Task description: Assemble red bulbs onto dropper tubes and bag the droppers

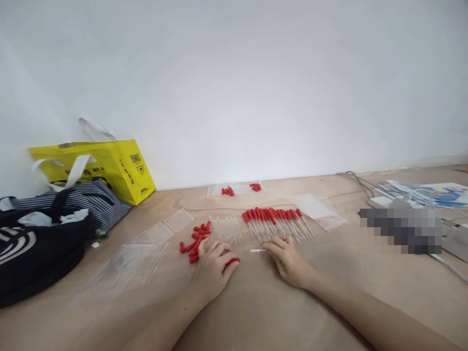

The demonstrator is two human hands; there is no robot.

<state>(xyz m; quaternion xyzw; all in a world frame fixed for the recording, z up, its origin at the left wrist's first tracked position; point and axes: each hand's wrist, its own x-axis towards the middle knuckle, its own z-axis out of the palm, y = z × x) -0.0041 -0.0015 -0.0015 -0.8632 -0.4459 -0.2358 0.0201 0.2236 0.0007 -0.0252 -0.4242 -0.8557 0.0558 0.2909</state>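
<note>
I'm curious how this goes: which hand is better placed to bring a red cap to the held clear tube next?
Probably the left hand: it pinches a red cap and sits beside the loose red caps, while the right hand holds the clear tube.

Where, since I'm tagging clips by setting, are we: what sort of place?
Possibly a home or small informal workspace: a yellow carrier bag and printed papers share the tabletop with rows of red-topped droppers.
</note>
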